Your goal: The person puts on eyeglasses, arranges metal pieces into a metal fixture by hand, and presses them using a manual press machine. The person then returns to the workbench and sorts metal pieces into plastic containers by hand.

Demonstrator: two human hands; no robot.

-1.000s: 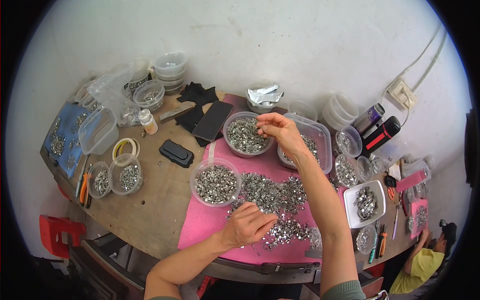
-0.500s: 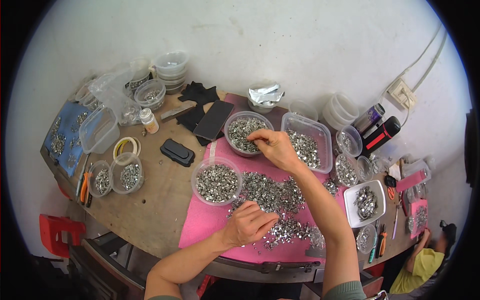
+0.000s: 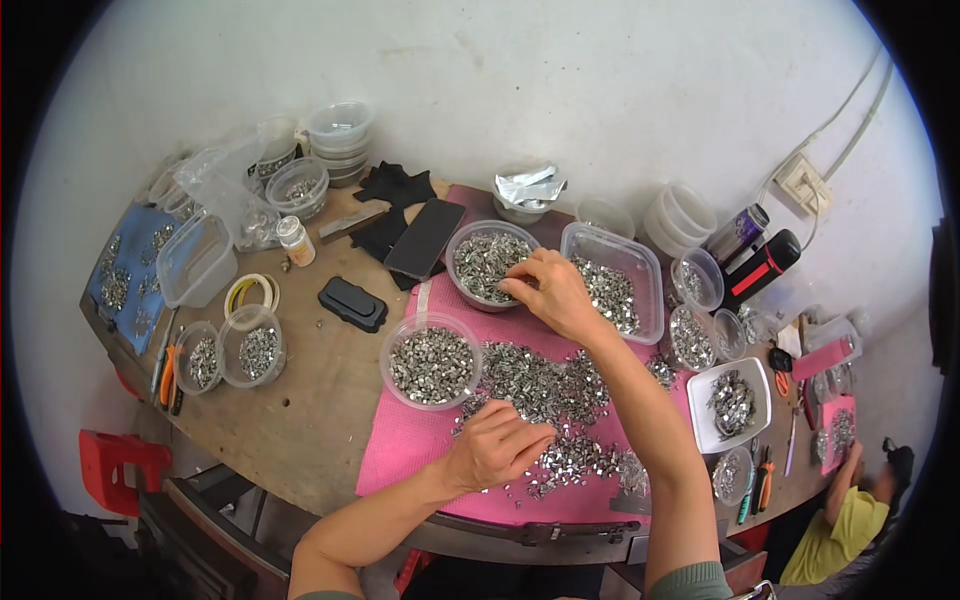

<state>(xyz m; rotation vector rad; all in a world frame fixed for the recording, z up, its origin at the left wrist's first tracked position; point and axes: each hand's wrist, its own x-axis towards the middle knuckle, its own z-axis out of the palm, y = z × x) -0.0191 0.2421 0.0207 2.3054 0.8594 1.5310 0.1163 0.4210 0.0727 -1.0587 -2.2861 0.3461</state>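
Over at the far left a blue cloth is lying on the wooden table, sprinkled with small metal bits, and just beside it a clear rectangular tub is sitting empty-looking next to a crumpled plastic bag. Nearer the table's front edge, two small round tubs of metal parts are standing side by side, with orange-handled pliers lying to their left. Moving along, a black case and a dark phone are lying flat, both clear of the hands. Now the pink mat: a round tub full of small metal pieces is sitting at its left corner, and the left hand is resting just right of it, fingers curled down onto the loose pile of metal pieces; whether it is pinching one I cannot tell. The pile is spreading across the mat between both hands. Above it, the right hand is reaching over the rim of a grey bowl of pieces, fingertips pinched together on the contents, its forearm crossing the pile. Right of that a clear rectangular container is holding more pieces, then several small round tubs, a white square tray, and two dark flasks by the wall.
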